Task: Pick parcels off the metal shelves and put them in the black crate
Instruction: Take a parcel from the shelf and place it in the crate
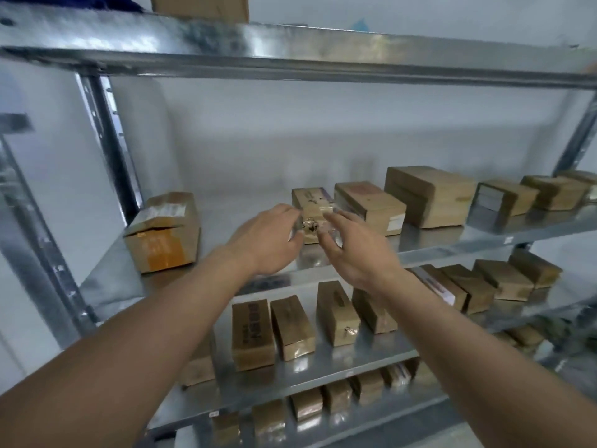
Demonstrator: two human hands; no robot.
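Left hand (268,240): was reaching to the left end of a small cardboard parcel (311,205), fingers spread and curled toward it, thumb at its near face; contact looked light, no firm hold yet.
Right hand (352,250): was open, fingers splayed, tips at the parcel's right near corner; not closed round anything.
Small cardboard parcel: lay flat on the middle shelf (226,215), between both hands, its near end wrapped in glossy tape or film.
Neighbour box (368,205): sat just beside the small parcel on its right, touching or nearly so; which, could not be told.
Large box (426,195): stood further right on the same shelf, with smaller boxes beyond.
Open-flapped box (164,231): stood well apart to the left, one flap lifted.
Lower shelf parcels (290,328): stood in a row under the forearms.
Black crate: not in view; its place could not be told.
Risk, grip: the glossy wrap probably made the ends slick; a loose two-handed pinch could have let the parcel slip onto the shelf or over its edge.
Risk, neighbour: right fingers wedging in at the crowded side could have nudged the neighbour box askew.
Risk, lift: the upper shelf beam (290,53) hung above; a high pull-out could have knocked the parcel against it.
Risk, carry: with the crate unseen, a turn made blind could have clipped the upright (113,150).
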